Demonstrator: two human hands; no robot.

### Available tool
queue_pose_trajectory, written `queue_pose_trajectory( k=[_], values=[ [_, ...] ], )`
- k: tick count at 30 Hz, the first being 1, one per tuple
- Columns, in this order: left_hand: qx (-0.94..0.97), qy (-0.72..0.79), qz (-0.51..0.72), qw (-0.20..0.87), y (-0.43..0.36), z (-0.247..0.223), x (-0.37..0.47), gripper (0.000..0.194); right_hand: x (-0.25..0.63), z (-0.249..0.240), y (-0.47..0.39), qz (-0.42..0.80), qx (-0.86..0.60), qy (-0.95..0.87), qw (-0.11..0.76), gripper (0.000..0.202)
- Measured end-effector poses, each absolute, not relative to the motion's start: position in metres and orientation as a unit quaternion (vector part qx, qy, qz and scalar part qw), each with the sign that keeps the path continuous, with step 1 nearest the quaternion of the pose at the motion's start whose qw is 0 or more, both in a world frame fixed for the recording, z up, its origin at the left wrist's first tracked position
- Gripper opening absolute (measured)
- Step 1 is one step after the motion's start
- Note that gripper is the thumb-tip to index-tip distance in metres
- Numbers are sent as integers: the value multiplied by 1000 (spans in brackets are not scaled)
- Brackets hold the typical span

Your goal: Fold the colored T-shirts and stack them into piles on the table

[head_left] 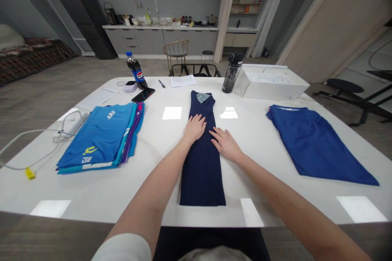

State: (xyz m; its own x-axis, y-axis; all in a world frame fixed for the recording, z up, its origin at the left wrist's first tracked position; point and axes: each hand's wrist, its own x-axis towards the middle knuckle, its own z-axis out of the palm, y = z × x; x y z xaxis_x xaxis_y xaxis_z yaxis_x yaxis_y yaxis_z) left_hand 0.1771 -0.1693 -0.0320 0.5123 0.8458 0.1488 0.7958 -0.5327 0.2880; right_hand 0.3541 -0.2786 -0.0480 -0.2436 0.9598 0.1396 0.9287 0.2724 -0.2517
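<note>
A navy garment (202,163), folded into a long narrow strip, lies in front of me with its length pointing away. A grey patterned patch shows at its far end. My left hand (195,127) rests flat on its upper half, fingers stretched out. At the strip's right edge, my right hand (226,143) lies with fingers spread, its fingertips touching the cloth and its palm over the white table (162,187). Neither hand grips anything. To the left sits a stack of folded blue, teal and purple shirts (98,134). A folded royal blue garment (315,142) lies on the right.
Toward the back stand a cola bottle (136,71), a dark tumbler (232,72) and an open white box (272,83). A phone (143,94), a pen (161,84) and papers (183,81) lie there. A power strip (70,124) with cables is at the left edge.
</note>
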Motion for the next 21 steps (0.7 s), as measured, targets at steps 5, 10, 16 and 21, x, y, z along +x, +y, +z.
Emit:
queue_pose_trajectory(
  k=[5, 10, 16, 21],
  values=[
    [896, 401, 138, 132, -192, -19, 146, 41, 365, -40, -329, 106, -549, -812, 168, 41],
    [954, 266, 91, 102, -248, -4, 82, 54, 372, -26, -381, 165, -495, -833, 185, 39],
    [985, 138, 49, 92, -323, -2, 24, 62, 365, -17, -420, 185, -432, -869, 153, 33],
    [980, 151, 73, 105, -337, -15, 16, 46, 360, -23, -423, 168, -420, -878, 158, 23]
  ],
)
